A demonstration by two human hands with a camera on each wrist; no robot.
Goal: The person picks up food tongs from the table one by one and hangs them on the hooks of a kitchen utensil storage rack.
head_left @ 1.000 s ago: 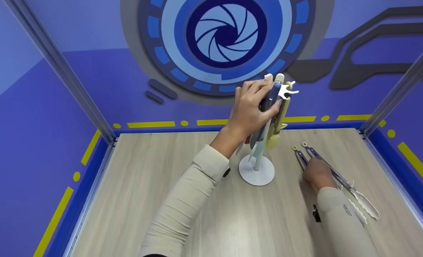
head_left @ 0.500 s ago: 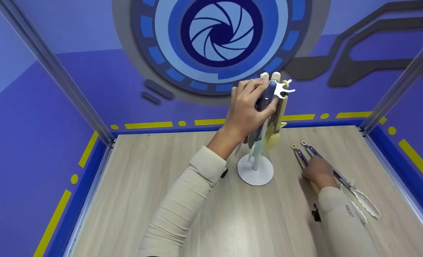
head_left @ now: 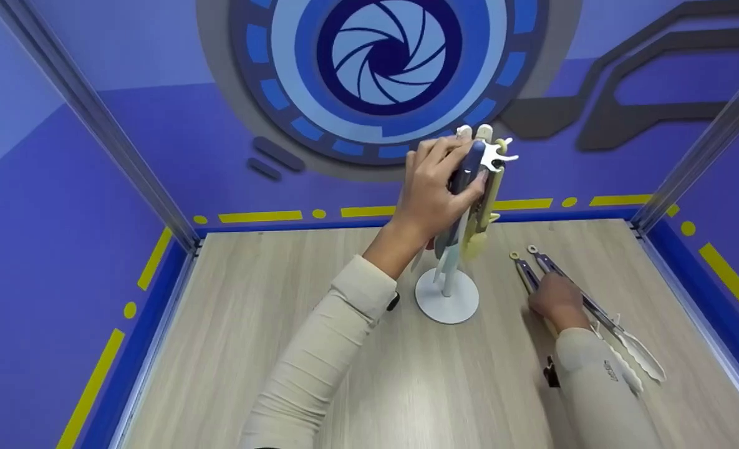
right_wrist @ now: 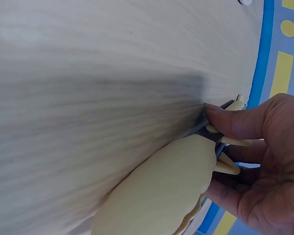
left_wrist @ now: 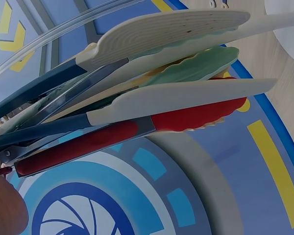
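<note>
My left hand grips dark-blue-handled tongs at the top of a white stand, beside its hooks. In the left wrist view these blue tongs show pale, spread heads. Red tongs and green tongs hang close by; yellow tongs hang on the stand's right side. On the table, my right hand pinches another pair of yellow tongs near the base of their head. Its thumb presses one side. White-headed tongs lie just right of that hand.
The stand's round white base rests on the wooden table between my arms. A blue patterned wall rises behind, with metal posts at the corners. More tong handles poke up behind my left fingers.
</note>
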